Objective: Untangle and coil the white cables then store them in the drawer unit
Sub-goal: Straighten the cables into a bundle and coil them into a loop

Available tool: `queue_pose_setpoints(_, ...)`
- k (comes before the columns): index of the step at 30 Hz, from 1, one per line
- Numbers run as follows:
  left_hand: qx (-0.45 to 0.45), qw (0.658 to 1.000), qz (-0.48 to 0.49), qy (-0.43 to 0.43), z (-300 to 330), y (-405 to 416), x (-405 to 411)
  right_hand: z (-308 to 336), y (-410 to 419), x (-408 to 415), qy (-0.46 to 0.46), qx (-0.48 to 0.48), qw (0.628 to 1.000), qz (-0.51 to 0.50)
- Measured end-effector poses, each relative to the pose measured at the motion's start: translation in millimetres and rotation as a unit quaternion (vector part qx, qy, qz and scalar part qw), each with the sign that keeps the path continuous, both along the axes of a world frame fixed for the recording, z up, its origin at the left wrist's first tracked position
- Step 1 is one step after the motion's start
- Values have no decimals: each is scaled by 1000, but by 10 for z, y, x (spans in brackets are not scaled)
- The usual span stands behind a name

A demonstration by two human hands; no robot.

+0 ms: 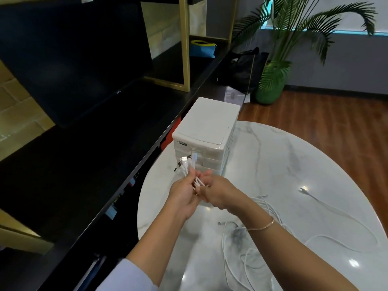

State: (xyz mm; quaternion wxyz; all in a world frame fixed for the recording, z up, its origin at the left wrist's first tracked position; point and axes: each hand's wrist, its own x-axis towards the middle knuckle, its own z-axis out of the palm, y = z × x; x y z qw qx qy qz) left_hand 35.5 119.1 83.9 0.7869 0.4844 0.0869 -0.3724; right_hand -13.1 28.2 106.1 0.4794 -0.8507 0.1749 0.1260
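A white plastic drawer unit (206, 127) stands on the round marble table (294, 156), its drawers facing me and closed as far as I can see. My left hand (181, 196) and my right hand (216, 192) meet just in front of it, both pinching a bunch of white cable ends (189, 164) whose plugs stick up toward the drawers. The rest of the white cables (262, 244) trail from my hands in loose, tangled loops over the table under my right forearm. One cable (327, 206) runs out to the right, its plug lying on the marble.
A long black shelf (117, 131) with a dark monitor (69, 59) runs along the left, close to the table edge. A blue pouch (202, 48) lies on it. A black bag (243, 70) and a potted palm (273, 80) stand beyond the table on the wooden floor.
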Motion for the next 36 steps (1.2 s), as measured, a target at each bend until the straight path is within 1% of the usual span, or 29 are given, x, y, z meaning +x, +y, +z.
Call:
queue_pose_setpoints(1, 22, 1000, 1, -9, 26, -9, 1, -15, 11, -20, 1, 7, 1000, -12)
queue_pose_setpoints(3, 47, 998, 7, -28, 65, -26, -8, -40, 22, -49, 7, 65, 996, -56)
queue_pose_setpoints(5, 50, 997, 45, -21, 92, -47, -18, -66, 5, -61, 27, 120, 990, -68)
queue_pose_setpoints(7, 16, 992, 122, 21, 116, -57, 53, -82, -51, -84, 50, 160, 985, -42)
queue_pose_setpoints(9, -48, 981, 179, 63, 142, -57, 162, -92, -149, -141, 37, 207, 977, -20)
queue_pose_setpoints(10, -64, 977, 192, 69, 167, -46, 217, -110, -223, -182, 26, 230, 972, -24)
queue_pose_setpoints(12, -56, 978, 195, 47, 220, -18, 320, -139, -387, -292, 15, 248, 967, -50)
queue_pose_setpoints(14, -43, 981, 186, 11, 262, 12, 388, -114, -548, -398, 29, 199, 979, -32)
queue_pose_setpoints(16, -41, 982, 183, -8, 300, 20, 404, -5, -689, -459, 63, 110, 992, 28)
queue_pose_setpoints(18, -42, 980, 196, -12, 315, -18, 374, 118, -847, -441, 75, -26, 995, 60)
queue_pose_setpoints(19, -48, 976, 211, -5, 323, -46, 346, 165, -925, -424, 55, -91, 993, 52)
queue_pose_setpoints(20, -57, 971, 231, 5, 341, -78, 326, 201, -995, -421, 16, -163, 986, 27)
queue_pose_setpoints(21, -68, 965, 253, 13, 372, -103, 323, 190, -1082, -438, -61, -262, 963, -14)
queue_pose_setpoints(22, -81, 958, 274, 17, 410, -122, 336, 140, -1180, -473, -175, -376, 907, -72)
queue_pose_setpoints(23, -96, 952, 291, 18, 455, -133, 362, 80, -1264, -543, -280, -473, 828, -107)
queue_pose_setpoints(24, -106, 946, 305, 17, 499, -133, 391, 27, -1318, -637, -353, -538, 755, -126)
queue_pose_setpoints(25, -108, 943, 315, 13, 533, -123, 413, -52, -1358, -742, -382, -564, 720, -133)
queue_pose_setpoints(26, -107, 941, 320, 8, 548, -115, 433, -151, -1383, -829, -384, -573, 712, -135)
queue_pose_setpoints(27, -102, 942, 321, 1, 547, -109, 446, -260, -1421, -905, -342, -575, 733, -127)
queue_pose_setpoints(28, -92, 944, 317, -5, 525, -110, 441, -376, -1460, -968, -246, -586, 767, -91)
queue_pose_setpoints(29, -81, 949, 306, -11, 493, -117, 425, -442, -1473, -1013, -81, -583, 808, -36)
queue_pose_setpoints(30, -73, 955, 288, -19, 450, -138, 397, -479, -1463, -1039, 95, -540, 836, 19)
queue_pose_setpoints(31, -70, 962, 264, -30, 413, -161, 358, -473, -1423, -1042, 215, -466, 855, 76)
queue_pose_setpoints(32, -69, 969, 235, -40, 383, -188, 312, -409, -1373, -1008, 282, -377, 875, 108)
queue_pose_setpoints(33, -70, 976, 202, -50, 365, -222, 263, -317, -1320, -940, 280, -301, 905, 113)
queue_pose_setpoints(34, -74, 981, 169, -59, 358, -265, 214, -212, -1244, -833, 223, -242, 939, 102)
queue_pose_setpoints(35, -80, 985, 140, -66, 364, -303, 166, -106, -1150, -715, 142, -183, 970, 74)
queue_pose_setpoints(36, -85, 987, 118, -73, 374, -337, 125, 14, -1037, -580, 54, -112, 992, 32)
